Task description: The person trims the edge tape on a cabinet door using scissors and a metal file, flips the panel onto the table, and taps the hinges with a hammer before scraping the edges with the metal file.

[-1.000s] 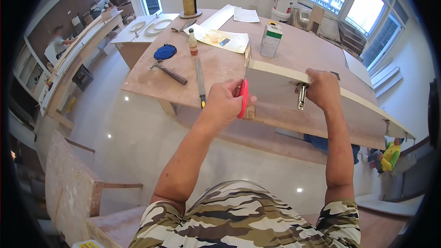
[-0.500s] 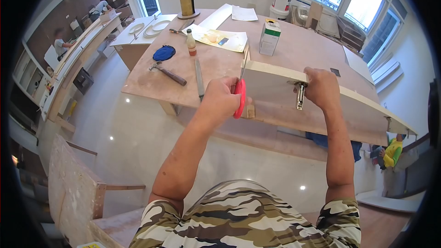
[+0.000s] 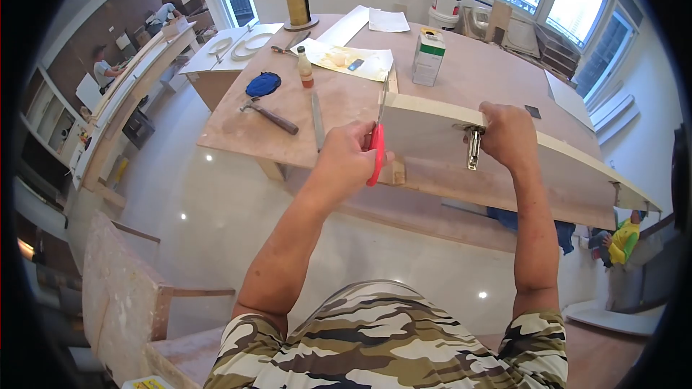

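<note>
Both hands (image 3: 347, 155) (image 3: 509, 137) closed, left around red-handled scissors (image 3: 377, 155), right over edge of white panel (image 3: 425, 127)

The 2 bare forearms (image 3: 285, 245) reach upward from the lower part of the frame. The left hand (image 3: 347, 155), near the centre, is curled closed; the right hand (image 3: 510, 137), right of centre, is bent into a grip.
</note>
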The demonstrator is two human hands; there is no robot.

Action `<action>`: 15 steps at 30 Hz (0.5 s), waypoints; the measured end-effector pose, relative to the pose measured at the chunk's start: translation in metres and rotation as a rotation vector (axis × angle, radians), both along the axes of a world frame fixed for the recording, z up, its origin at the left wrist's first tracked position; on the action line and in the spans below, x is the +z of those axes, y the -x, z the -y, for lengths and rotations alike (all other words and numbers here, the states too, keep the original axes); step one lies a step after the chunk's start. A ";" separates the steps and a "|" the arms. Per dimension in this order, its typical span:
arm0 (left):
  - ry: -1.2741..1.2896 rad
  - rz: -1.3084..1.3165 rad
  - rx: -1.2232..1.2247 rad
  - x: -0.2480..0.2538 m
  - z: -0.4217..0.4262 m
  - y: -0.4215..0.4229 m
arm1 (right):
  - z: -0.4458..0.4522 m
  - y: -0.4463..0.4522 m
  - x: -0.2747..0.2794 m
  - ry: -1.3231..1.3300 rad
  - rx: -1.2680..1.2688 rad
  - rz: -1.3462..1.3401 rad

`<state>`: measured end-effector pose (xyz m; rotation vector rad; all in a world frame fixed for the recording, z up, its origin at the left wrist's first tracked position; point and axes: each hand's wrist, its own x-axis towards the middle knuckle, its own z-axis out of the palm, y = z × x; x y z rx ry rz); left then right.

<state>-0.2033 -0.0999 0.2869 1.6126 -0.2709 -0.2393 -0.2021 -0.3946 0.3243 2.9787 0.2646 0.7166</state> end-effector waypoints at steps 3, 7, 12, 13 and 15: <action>0.042 -0.047 -0.042 -0.003 -0.006 -0.001 | 0.002 0.000 0.000 -0.024 0.030 0.003; 0.092 -0.007 -0.025 -0.048 -0.012 -0.009 | 0.002 -0.005 0.007 0.007 -0.015 -0.043; -0.164 0.597 0.363 -0.115 -0.013 -0.045 | -0.002 -0.023 0.027 -0.018 -0.085 -0.171; -0.266 0.709 0.445 -0.110 -0.013 -0.052 | 0.001 -0.026 0.028 -0.032 -0.076 -0.138; -0.419 0.975 0.527 -0.112 -0.019 -0.074 | 0.001 -0.031 0.024 -0.068 -0.068 -0.079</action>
